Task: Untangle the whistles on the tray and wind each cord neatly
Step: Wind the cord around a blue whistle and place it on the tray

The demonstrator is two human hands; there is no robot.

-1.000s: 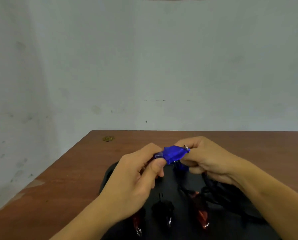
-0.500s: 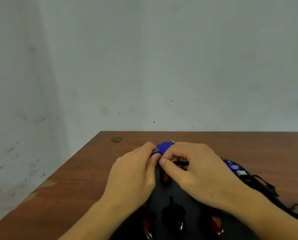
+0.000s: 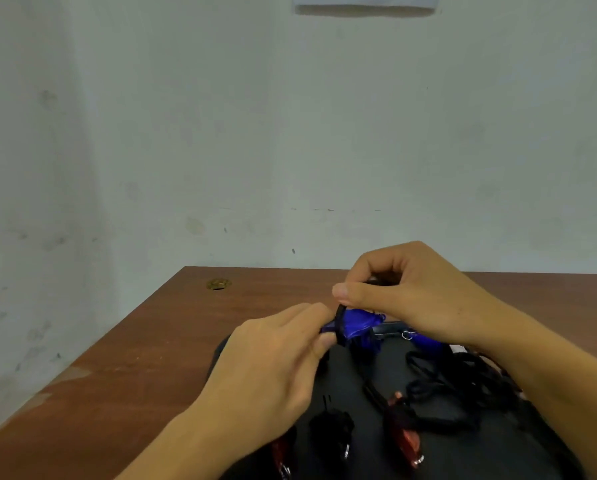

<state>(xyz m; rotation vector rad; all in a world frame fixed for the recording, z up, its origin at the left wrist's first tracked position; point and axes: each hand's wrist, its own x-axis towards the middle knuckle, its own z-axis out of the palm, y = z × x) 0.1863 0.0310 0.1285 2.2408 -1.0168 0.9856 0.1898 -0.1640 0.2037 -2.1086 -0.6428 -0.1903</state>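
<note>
The left hand [image 3: 273, 362] is pinching the blue whistle [image 3: 357, 323] lengthwise toward the right hand [image 3: 415, 299], whose grip is pinching the cord [image 3: 340, 317] just above it.

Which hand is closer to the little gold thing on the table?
Left. The left hand sits nearest the gold thing, just down and right of it; the right hand is farther right.

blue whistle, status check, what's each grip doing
Left hand pinches blue whistle. Right hand holds black cord over it. Loose cords tangled on tray.
</note>
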